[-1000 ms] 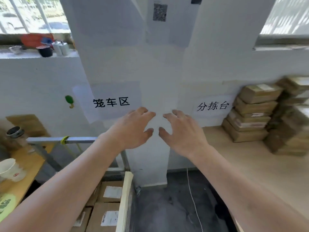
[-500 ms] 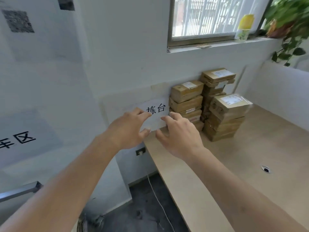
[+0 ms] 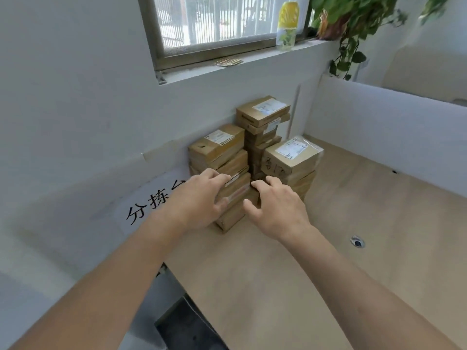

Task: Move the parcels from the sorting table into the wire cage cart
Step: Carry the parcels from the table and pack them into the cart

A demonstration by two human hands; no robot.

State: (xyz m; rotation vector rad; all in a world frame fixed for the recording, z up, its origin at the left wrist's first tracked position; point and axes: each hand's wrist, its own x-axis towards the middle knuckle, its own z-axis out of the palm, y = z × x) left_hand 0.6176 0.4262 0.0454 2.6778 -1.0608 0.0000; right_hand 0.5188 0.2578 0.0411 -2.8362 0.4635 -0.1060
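Parcels [image 3: 255,152] of brown cardboard stand in three stacks at the back left of the sorting table [image 3: 366,274], pressed close to the white wall under the window [image 3: 222,18]; the stack nearest the wall [image 3: 222,173] is the one straight ahead of me, the tallest stack [image 3: 264,122] rises behind it, and a third stack [image 3: 293,162] with a taped, scribbled-on box on top stands just to its right; most top boxes carry white shipping labels. My left hand [image 3: 199,200] reaches out over the near edge of the table with its fingers loosely spread and holding nothing; its fingertips [image 3: 222,176] lie across the front of the near stack, though I cannot tell whether they touch the cardboard or only overlap it from this angle. My right hand [image 3: 278,208] is stretched out beside it, likewise wide and holding nothing, thumb pointing toward my left hand, fingers reaching toward the gap between the near stack and the right-hand one; the two hands are near each other but apart. A paper sign [image 3: 151,205] with black characters is stuck to the wall just left of the parcels, partly hidden by my left wrist; a bottle with a yellow cap [image 3: 286,26] and a trailing green plant [image 3: 353,18] sit on the window sill; a small round cable hole [image 3: 357,241] is set into the tabletop well to the right of my hands.
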